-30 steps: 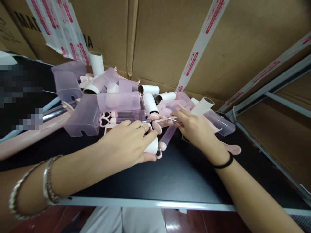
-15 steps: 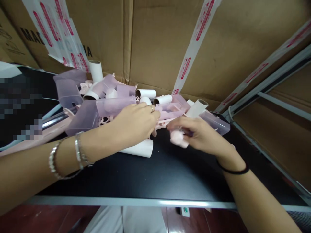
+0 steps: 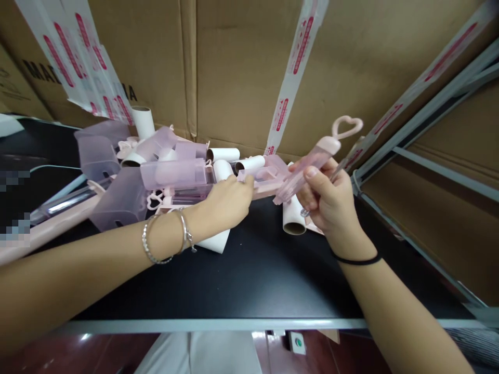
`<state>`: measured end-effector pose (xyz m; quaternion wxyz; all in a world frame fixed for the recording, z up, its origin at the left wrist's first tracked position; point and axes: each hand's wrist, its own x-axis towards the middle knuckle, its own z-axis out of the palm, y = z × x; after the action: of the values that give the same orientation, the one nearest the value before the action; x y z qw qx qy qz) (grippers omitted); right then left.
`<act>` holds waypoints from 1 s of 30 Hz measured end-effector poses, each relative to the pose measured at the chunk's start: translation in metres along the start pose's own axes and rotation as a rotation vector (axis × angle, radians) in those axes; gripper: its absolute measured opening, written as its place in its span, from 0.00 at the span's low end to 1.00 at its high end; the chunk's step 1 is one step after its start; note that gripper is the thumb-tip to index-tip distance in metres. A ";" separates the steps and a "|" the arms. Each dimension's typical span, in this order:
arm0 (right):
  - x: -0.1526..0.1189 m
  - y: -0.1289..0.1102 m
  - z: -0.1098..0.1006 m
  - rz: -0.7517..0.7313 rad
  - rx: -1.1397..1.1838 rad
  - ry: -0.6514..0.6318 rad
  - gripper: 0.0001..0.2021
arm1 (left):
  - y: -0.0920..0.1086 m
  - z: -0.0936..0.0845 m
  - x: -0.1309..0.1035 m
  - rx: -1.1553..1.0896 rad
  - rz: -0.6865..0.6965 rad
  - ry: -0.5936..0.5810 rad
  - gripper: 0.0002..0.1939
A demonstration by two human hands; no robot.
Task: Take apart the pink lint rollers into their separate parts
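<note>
My right hand (image 3: pixel 329 200) is closed round a translucent pink tube (image 3: pixel 302 174) with a heart-shaped loop (image 3: pixel 348 126) at its upper end, tilted up to the right. Below that hand lies a white cardboard roll (image 3: pixel 294 217). My left hand (image 3: pixel 230 202) reaches into the pile, fingers bent down at a pale pink piece (image 3: pixel 265 189); its fingertips are partly hidden, and whether it grips the piece is unclear. Left of it lie a translucent purple holder (image 3: pixel 173 174) and a white roll (image 3: pixel 215 241), partly under my wrist.
The pile of purple holders (image 3: pixel 120 200) and white rolls (image 3: pixel 222 154) rests on a black shelf (image 3: pixel 249 280) against a large cardboard box (image 3: pixel 241 72). A metal frame (image 3: pixel 432 119) stands at the right. Long pale pink bars lie at the left.
My right hand has risen and turned, bringing the heart-topped tube into clear view. The white roll under it now shows. My left hand has shifted slightly down, and the camera view has shifted.
</note>
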<state>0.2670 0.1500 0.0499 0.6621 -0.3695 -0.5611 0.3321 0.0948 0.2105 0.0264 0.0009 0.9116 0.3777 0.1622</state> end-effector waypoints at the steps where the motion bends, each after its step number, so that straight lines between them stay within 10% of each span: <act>1: -0.001 -0.002 0.002 -0.014 0.042 0.023 0.11 | -0.003 -0.001 0.001 -0.150 -0.057 -0.002 0.14; 7: -0.002 -0.004 0.011 0.018 0.239 0.169 0.14 | -0.003 -0.009 0.009 -1.428 -0.217 0.076 0.12; 11: -0.001 0.002 0.015 0.086 0.284 0.261 0.18 | -0.001 -0.017 0.006 -1.732 -0.276 -0.181 0.12; 16: -0.003 0.004 0.019 0.186 0.304 0.294 0.20 | -0.003 -0.023 0.003 -1.682 -0.178 -0.393 0.10; 23: -0.007 0.000 0.022 0.194 0.235 0.244 0.18 | -0.001 -0.018 0.005 -1.644 -0.270 -0.254 0.15; 30: -0.007 0.003 0.021 0.086 0.146 0.233 0.20 | -0.006 -0.019 -0.001 -1.308 0.129 -0.266 0.23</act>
<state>0.2453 0.1478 0.0458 0.7330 -0.3800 -0.4386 0.3549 0.0842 0.2123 0.0431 0.5903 0.7562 0.1429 0.2436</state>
